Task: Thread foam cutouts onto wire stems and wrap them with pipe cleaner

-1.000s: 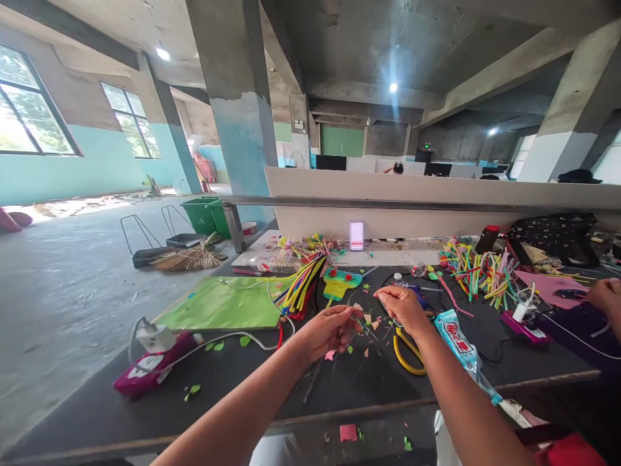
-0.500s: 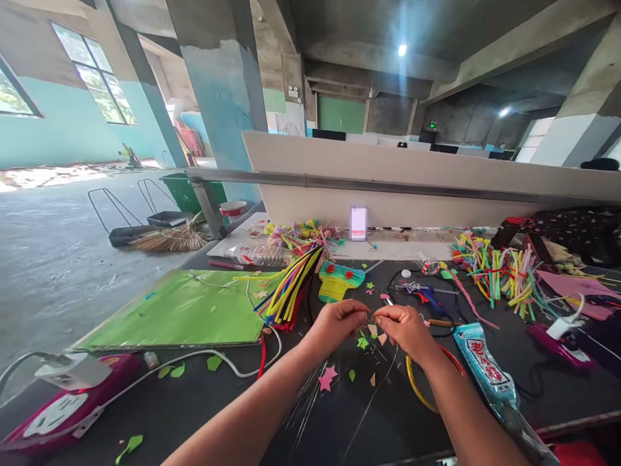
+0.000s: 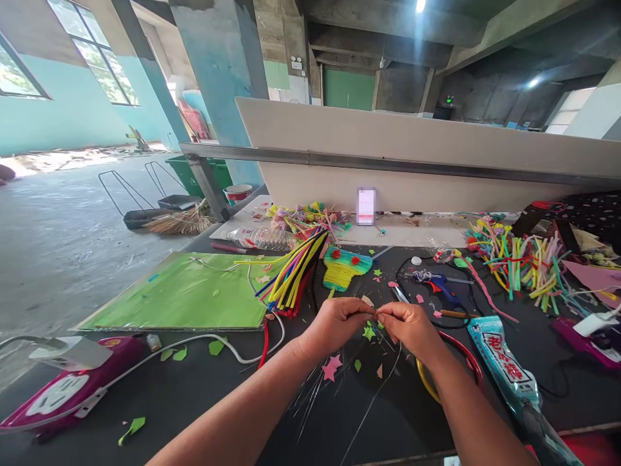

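- The left hand (image 3: 339,327) was near the middle of the frame, thumb and forefinger pressed together at the tips; from where I stood, I couldn't tell what was between them.
- The right hand (image 3: 411,329) met it there, its thumb and forefinger also pinched together, the two sets of fingertips almost touching; whatever it gripped was too small to make out.
- One long thin wire (image 3: 371,408) curved from beneath the right hand down toward the bottom edge, lower centre; I couldn't say whether its upper end was in the fingers.
- Just below the left wrist lay a pink star (image 3: 332,367), beside some loose thin rods (image 3: 310,402). A green star (image 3: 369,332) was just beneath the joined fingertips.
- Red and yellow looped handles (image 3: 468,355) showed beside the right forearm, and farther right lay a blue packet (image 3: 502,356).
- A blue glue gun (image 3: 445,289) lay above and to the right of the right hand.
- Left of centre, a bundle of colourful stems (image 3: 298,275) rested across the edge of a green sheet (image 3: 189,294).
- Beyond the hands lay a turquoise and yellow fuzzy piece (image 3: 344,270), with a lit phone (image 3: 365,207) upright behind it.
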The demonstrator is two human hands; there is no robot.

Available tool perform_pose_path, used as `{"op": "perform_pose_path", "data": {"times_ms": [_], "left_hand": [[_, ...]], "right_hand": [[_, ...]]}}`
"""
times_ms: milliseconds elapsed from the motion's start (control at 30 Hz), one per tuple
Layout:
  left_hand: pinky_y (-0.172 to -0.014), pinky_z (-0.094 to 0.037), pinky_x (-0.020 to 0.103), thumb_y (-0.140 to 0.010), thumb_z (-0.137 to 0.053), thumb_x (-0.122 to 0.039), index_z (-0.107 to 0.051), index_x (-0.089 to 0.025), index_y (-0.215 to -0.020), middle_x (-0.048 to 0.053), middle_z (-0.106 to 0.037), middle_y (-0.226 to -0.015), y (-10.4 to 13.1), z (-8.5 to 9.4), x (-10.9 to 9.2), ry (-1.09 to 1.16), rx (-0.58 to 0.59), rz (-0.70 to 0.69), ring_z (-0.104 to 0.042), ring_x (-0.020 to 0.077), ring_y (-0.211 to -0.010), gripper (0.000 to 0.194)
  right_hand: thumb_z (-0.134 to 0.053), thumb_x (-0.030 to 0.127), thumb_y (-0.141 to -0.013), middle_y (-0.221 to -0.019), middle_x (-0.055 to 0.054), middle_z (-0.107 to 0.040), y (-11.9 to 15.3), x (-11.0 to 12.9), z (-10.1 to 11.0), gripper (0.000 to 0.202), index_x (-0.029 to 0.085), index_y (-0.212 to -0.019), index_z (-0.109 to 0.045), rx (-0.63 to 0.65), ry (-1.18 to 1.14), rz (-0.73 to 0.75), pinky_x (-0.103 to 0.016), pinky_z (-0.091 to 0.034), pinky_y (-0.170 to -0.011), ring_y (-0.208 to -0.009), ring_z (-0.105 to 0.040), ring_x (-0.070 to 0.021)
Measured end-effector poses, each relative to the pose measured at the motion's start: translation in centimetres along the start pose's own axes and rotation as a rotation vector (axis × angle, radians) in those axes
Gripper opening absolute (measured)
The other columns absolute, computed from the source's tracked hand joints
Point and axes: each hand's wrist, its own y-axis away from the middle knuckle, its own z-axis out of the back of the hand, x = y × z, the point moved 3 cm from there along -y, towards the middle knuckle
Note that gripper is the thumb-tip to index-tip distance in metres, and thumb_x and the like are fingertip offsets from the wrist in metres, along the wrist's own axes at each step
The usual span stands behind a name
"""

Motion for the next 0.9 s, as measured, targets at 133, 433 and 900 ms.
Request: {"op": "perform_pose_path", "data": {"times_ms": [133,433,900], "left_hand": [[-0.067,-0.043,0.023,-0.081,-0.058,-0.03,-0.073,-0.021,-0.084,0.004,-0.069,-0.076,0.13,0.17,-0.38,-0.084,0.009,-0.06,-0.061,0.0158,-0.07,0.018],[-0.064,-0.041,0.022,-0.085,-0.051,-0.028,-0.072,-0.02,-0.082,0.005,-0.067,-0.071,0.23,0.26,-0.54,-0.215,0.044,-0.127,-0.059,0.0145,-0.067,0.022],[-0.058,-0.038,0.021,-0.08,-0.056,-0.028,-0.07,-0.017,-0.074,0.002,-0.062,-0.065,0.24,-0.08,0.0,-0.06,0.015,0.005,-0.053,0.0126,-0.061,0.019]], "right_hand": [[-0.058,0.038,-0.079,-0.046,0.004,-0.048,0.1,-0.09,-0.13,0.02,0.02,-0.081,-0.068,0.012,-0.046,-0.023,-0.022,-0.031,-0.043,-0.042,-0.044,-0.0102],[-0.055,0.041,-0.082,-0.044,0.004,-0.05,0.47,0.07,-0.08,0.025,0.019,-0.079,-0.067,0.051,-0.039,-0.054,-0.021,-0.028,-0.043,-0.041,-0.038,-0.0083],[-0.056,0.04,-0.081,-0.053,0.002,-0.057,0.54,0.42,-0.13,0.023,0.02,-0.081,-0.066,0.06,0.001,-0.059,-0.02,-0.027,-0.04,-0.041,-0.038,-0.0077]]}}
